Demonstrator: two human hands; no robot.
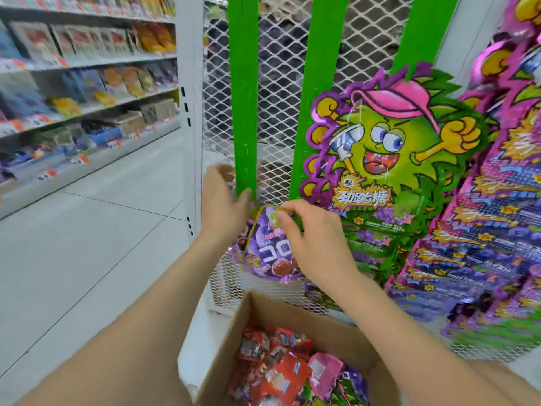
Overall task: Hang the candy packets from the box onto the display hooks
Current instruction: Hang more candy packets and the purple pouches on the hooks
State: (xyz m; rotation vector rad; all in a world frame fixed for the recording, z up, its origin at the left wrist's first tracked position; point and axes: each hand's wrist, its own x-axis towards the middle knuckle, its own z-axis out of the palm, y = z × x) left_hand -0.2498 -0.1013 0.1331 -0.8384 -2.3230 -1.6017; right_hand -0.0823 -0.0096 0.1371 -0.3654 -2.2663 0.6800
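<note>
A purple grape candy packet (268,253) hangs low against the white wire-mesh display panel (275,92), just right of a green vertical strip (244,112). My right hand (310,238) pinches the packet's top edge between thumb and fingers. My left hand (224,197) is beside it on the left, fingers spread and blurred, close to the green strip and holding nothing. The hook itself is hidden behind my hands. Below stands the open cardboard box (234,326), holding several red, pink and purple candy packets (278,373).
Large green and purple cartoon candy packs (389,159) hang in rows on the right, with more pink-purple packs (497,230) further right. Stocked store shelves (87,92) line the left side of a grey tiled aisle floor (87,244).
</note>
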